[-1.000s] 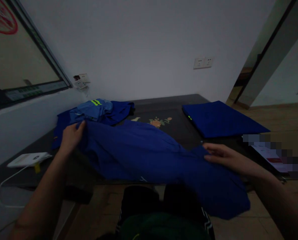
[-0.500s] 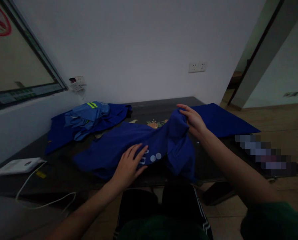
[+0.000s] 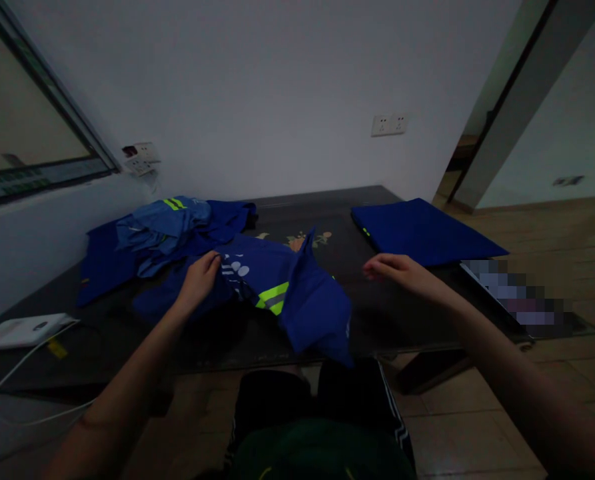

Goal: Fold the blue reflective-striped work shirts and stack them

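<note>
L hand (image 3: 200, 281): fingers pinching blue garment (image 3: 267, 260), ctr of frame, over table (image 3: 377, 320). R hand (image 3: 402, 270): fingers near-closed, nothing held, just right of garment. Best: keep L pinch, R takes the loose corner nr the yellow stripe (image 3: 276, 293), pull taut b/w hands, lay flat.

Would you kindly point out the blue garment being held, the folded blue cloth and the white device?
Held blue garment (image 3: 317, 307): head view, on its plain right end.
Folded blue cloth (image 3: 424, 231): head view, middle of its top face.
White device (image 3: 20, 332): head view, on its flat top.
</note>
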### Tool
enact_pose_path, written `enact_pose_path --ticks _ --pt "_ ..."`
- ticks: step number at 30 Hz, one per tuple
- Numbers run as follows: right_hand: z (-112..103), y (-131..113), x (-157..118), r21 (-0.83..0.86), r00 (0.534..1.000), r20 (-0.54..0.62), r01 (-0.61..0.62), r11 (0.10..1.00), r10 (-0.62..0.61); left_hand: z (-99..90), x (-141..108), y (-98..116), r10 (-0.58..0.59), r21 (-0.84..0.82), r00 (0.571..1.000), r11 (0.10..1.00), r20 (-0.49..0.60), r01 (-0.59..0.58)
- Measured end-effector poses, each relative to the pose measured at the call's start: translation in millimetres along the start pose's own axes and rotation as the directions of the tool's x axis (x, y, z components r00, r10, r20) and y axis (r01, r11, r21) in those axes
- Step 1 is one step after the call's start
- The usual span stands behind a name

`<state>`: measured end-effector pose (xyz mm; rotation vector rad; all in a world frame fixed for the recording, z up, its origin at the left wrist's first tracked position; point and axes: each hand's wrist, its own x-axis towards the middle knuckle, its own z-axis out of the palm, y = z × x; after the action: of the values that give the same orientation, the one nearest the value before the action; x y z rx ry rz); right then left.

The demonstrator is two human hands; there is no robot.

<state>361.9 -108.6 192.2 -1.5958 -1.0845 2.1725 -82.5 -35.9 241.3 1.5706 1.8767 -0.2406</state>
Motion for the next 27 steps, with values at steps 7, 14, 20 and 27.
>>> enact_pose_path --ticks 7,14,20,27 --pt "47 5 -59 -0.285 0.965 0.25 0.155 0.946 -0.083 5.0 -30 7 0.139 0.081 0.984 0.988 -0.108 -0.131" --pt "121 1 -43 -0.367 0.947 0.181 0.317 0.875 -0.267 18.4 -115 42 0.634 0.334 0.762 0.752 -0.133 -0.568" --pt "133 -22 -18 -0.12 0.929 0.026 0.37 0.921 -0.369 32.9 -138 49 0.649 0.109 0.76 0.755 0.011 -0.646" --pt "68 -96 34 0.125 0.906 -0.086 0.423 0.897 -0.415 -4.4 -72 96 0.596 0.088 0.693 0.78 -0.405 -0.62"
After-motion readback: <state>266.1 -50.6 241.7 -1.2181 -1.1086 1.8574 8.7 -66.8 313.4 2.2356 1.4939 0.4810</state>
